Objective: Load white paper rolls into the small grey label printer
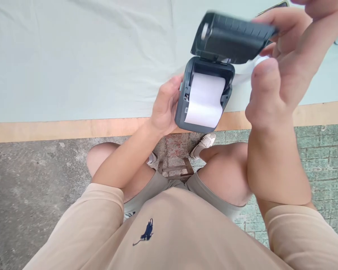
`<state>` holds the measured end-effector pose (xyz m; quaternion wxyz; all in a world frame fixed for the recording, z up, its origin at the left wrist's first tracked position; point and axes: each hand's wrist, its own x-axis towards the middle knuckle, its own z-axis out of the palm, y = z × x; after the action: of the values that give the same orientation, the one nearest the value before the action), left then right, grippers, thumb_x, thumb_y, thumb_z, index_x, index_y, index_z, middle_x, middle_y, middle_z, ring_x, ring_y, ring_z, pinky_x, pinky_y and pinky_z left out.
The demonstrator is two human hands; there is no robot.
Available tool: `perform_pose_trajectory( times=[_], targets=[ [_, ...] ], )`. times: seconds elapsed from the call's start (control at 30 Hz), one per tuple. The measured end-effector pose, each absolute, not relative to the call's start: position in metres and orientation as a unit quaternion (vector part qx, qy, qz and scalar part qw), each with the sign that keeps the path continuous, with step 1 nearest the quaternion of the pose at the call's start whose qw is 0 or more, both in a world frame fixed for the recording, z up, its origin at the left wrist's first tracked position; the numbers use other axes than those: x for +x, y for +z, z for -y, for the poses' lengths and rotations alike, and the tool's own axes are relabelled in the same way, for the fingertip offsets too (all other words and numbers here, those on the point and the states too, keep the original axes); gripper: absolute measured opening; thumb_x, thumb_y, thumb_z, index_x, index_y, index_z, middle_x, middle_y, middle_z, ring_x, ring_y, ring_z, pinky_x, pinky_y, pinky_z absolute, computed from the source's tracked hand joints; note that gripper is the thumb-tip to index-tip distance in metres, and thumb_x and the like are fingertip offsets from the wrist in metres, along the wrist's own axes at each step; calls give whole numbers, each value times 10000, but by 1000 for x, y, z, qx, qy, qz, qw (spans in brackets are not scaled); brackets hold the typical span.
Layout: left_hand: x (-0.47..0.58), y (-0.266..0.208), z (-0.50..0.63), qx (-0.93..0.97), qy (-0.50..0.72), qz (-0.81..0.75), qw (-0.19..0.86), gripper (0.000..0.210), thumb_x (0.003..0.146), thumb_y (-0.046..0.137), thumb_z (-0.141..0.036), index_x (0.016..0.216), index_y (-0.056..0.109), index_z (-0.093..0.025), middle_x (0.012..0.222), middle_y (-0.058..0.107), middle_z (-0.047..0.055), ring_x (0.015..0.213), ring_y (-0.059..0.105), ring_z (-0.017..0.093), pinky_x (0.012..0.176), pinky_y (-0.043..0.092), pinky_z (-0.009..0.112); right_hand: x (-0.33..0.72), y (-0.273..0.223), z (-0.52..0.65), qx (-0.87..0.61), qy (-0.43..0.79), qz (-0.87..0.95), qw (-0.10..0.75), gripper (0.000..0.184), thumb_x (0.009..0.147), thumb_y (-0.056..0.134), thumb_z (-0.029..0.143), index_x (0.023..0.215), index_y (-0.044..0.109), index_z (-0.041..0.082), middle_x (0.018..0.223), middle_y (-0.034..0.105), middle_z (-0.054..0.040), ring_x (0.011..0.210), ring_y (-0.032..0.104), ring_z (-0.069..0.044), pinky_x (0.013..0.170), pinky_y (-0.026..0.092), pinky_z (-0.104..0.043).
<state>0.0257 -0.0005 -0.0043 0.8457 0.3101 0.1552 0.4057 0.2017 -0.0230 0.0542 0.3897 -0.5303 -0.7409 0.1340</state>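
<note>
A dark grey portable printer (180,119) is raised over the table's near edge, its hinged lid (236,37) swung up and away from the body. Inside its compartment sits white paper (205,99), the loose end lying over the front. My left hand (166,107) is wrapped round the printer's left side, with most fingers hidden beneath. At the lid's right end, my right hand (287,56) touches the edge with its fingertips. Its thumb stands apart from the lid, and nothing shows between thumb and fingers.
A pale cloth (81,60) covers the table, leaving a wooden edge strip (59,129) bare. Behind the printer lies a white object (243,69), partly hidden. A dark-rimmed object (274,6) shows at the top right. Under the table edge are my legs and a wooden stool (176,169).
</note>
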Motion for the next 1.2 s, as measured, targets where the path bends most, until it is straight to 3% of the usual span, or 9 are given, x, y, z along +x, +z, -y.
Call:
perform_pose_trajectory(
  times=[0.07, 0.17, 0.33, 0.5, 0.6, 0.8, 1.0, 1.07, 1.2],
  targets=[
    [26, -5, 0, 300, 406, -144, 851, 420, 817, 492, -581, 1035, 611, -242, 938, 705, 66, 1177, 598, 293, 913, 545, 411, 198, 56, 26, -536, 113, 723, 421, 441, 939, 344, 568, 1271, 431, 292, 1277, 421, -31, 1115, 565, -177, 895, 459, -340],
    [26, -6, 2, 292, 421, -180, 840, 349, 816, 555, -492, 1032, 594, -221, 959, 702, 54, 1179, 612, 278, 882, 555, 371, 189, 63, 32, -558, 172, 713, 388, 408, 920, 414, 564, 1176, 482, 255, 1224, 501, -50, 1160, 548, -184, 891, 495, -326],
    [25, -5, 6, 302, 440, -232, 813, 313, 808, 631, -416, 1030, 569, -203, 935, 681, 37, 1160, 629, 257, 737, 552, 284, 179, 59, 37, -551, 271, 693, 379, 405, 896, 524, 476, 1235, 405, 290, 1313, 449, -32, 1246, 488, -160, 958, 523, -291],
    [26, -6, 7, 327, 449, -217, 803, 285, 806, 654, -384, 1014, 558, -216, 890, 638, 8, 1053, 677, 233, 626, 530, 239, 184, 42, 35, -559, 364, 660, 346, 494, 868, 585, 441, 1287, 356, 312, 1261, 482, -38, 1030, 572, -124, 822, 549, -248],
    [26, -6, 7, 343, 448, -231, 793, 294, 804, 656, -398, 1017, 572, -213, 893, 624, 2, 1040, 680, 229, 662, 551, 251, 188, 36, 34, -551, 395, 645, 353, 525, 844, 610, 468, 1282, 361, 322, 1229, 500, -33, 999, 576, -131, 832, 554, -281],
    [28, -4, 7, 361, 451, -255, 775, 332, 788, 662, -421, 1028, 594, -202, 918, 648, 2, 1134, 643, 252, 782, 573, 311, 188, 30, 35, -539, 397, 630, 393, 514, 810, 665, 393, 1243, 395, 333, 1303, 466, -18, 1140, 538, -166, 878, 557, -307],
    [30, -3, 8, 383, 451, -239, 770, 241, 856, 584, -373, 1024, 595, -201, 978, 671, 41, 1112, 643, 238, 626, 521, 258, 191, 31, 33, -526, 335, 690, 368, 463, 864, 593, 350, 1267, 370, 308, 1326, 438, -25, 1109, 546, -153, 811, 555, -269],
    [31, -4, 9, 366, 465, -224, 774, 218, 845, 588, -341, 1021, 598, -213, 1003, 674, 50, 1113, 640, 254, 673, 544, 289, 191, 34, 30, -513, 313, 717, 353, 461, 870, 579, 345, 1276, 377, 262, 1343, 435, -43, 1166, 523, -165, 867, 545, -274],
    [31, -5, 11, 300, 450, -290, 790, 299, 795, 617, -351, 1071, 616, -236, 969, 693, 45, 1250, 544, 329, 1011, 504, 484, 188, 42, 26, -504, 239, 763, 328, 492, 899, 492, 337, 1316, 392, 95, 1342, 445, -90, 1265, 460, -174, 1109, 396, -283]
  ],
)
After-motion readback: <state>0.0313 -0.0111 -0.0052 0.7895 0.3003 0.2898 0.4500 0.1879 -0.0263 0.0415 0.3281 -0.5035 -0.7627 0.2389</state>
